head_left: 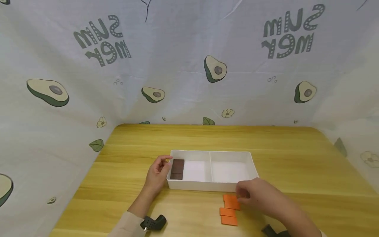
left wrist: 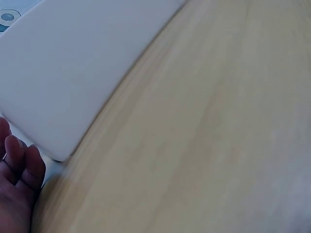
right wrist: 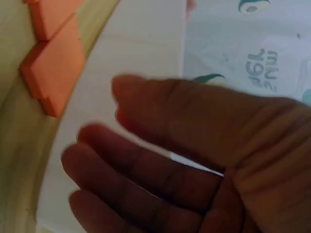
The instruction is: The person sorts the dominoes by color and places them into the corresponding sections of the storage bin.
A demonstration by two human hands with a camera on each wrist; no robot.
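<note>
A white two-compartment box (head_left: 198, 186) stands on the wooden table. Several dark brown tiles (head_left: 177, 168) lie inside at the left end of its left compartment. My left hand (head_left: 158, 172) rests at the box's left end, its thumb and forefinger against the side near the rim. In the left wrist view, its loosely bent fingers (left wrist: 34, 167) lie beside the box's outer wall. Several flat orange tiles (head_left: 228, 220) lie in front of the box, partly overlapping. Just right of them hovers my right hand (head_left: 256, 194), with a gap between thumb and fingers and nothing held.
Wooden table surface (head_left: 284, 158) extends around the box. Behind and at both sides hangs a pale cloth (head_left: 177, 108) printed with avocados and lettering. A black wrist device (head_left: 154, 223) sits at my left wrist.
</note>
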